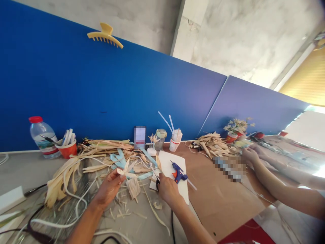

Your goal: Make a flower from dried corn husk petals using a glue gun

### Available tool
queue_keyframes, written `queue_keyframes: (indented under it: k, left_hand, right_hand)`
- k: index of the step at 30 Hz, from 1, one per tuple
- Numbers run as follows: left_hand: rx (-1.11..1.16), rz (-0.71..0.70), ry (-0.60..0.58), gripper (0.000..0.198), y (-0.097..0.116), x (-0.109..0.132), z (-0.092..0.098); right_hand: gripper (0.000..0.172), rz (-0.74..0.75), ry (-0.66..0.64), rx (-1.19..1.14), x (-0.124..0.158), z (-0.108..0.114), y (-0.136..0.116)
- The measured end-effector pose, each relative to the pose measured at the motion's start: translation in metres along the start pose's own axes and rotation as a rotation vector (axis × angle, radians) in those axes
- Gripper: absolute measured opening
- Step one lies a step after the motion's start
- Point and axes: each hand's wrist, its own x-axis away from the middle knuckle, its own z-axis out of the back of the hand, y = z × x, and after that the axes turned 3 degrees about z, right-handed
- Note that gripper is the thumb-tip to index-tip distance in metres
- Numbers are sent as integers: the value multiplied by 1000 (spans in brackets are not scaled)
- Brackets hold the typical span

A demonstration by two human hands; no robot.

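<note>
My left hand (109, 187) pinches a small star-shaped piece of dried husk (126, 169) above the table. My right hand (167, 189) is closed around black-handled scissors (156, 179), whose blades point up toward that husk piece. Just right of my right hand a blue and orange glue gun (178, 172) lies on a white sheet (171, 162). Loose dried husk strips (101, 149) and pale blue ribbon (119, 159) are heaped behind both hands.
A water bottle (42, 136) and an orange cup (67, 146) stand at the back left, a white cup of glue sticks (175, 140) at centre. Another person's arms (274, 179) reach in from the right beside a husk pile (214, 144) and a small flower pot (235, 130). A blue partition (114, 84) backs the table.
</note>
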Motion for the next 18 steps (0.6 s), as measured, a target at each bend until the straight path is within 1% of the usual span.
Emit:
queue_keyframes:
  k: [3, 6, 10, 16, 18]
  left_hand:
    - [79, -3, 4, 25, -2, -1, 1]
    - [177, -7, 11, 19, -3, -2, 3]
    - [227, 4, 24, 17, -2, -1, 2]
    - [226, -1, 48, 18, 2, 1, -2]
    - [226, 5, 52, 19, 3, 1, -3]
  right_hand:
    - [28, -18, 37, -1, -7, -7, -7]
    - [29, -16, 45, -3, -13, -6, -15]
    - [29, 22, -5, 43, -18, 1, -21]
    - [27, 112, -64, 74, -16, 12, -20]
    - [29, 127, -78, 87, -15, 15, -20]
